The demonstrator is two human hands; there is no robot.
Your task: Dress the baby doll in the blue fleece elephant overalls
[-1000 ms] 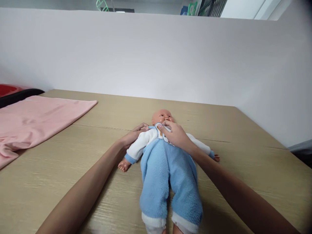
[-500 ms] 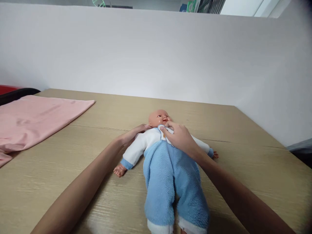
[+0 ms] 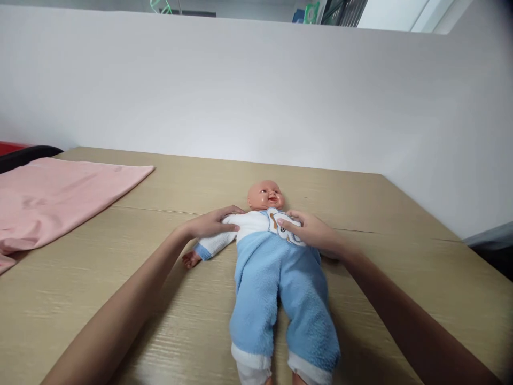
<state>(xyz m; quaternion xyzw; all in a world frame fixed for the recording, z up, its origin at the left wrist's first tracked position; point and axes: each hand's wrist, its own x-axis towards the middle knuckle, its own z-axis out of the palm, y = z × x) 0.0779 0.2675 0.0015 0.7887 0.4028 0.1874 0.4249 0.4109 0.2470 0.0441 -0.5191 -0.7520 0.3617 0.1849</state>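
Note:
A bald baby doll [image 3: 260, 283] lies on its back on the table, head away from me, in a fleecy suit with white top and light-blue trousers. A white animal-shaped patch [image 3: 294, 230] with blue edging is on its chest. My left hand [image 3: 214, 222] grips the doll's shoulder on the left, thumb on the chest side and fingers over the top. On the other side my right hand [image 3: 312, 231] clasps the doll's chest and shoulder, its thumb on the patch. My right hand and forearm mostly hide the doll's arm on that side.
A pink cloth [image 3: 68, 198] lies on the left of the wooden table [image 3: 168, 326]. Behind it, a black-rimmed red object [image 3: 12, 147] shows at the edge. A white partition [image 3: 240, 91] rises behind the table. Something dark [image 3: 492, 248] stands beyond the right edge.
My left hand has come from beside the doll's neck onto its shoulder. My right hand has moved from the collar rightward to the chest side. The doll's left-side arm has shifted slightly upward.

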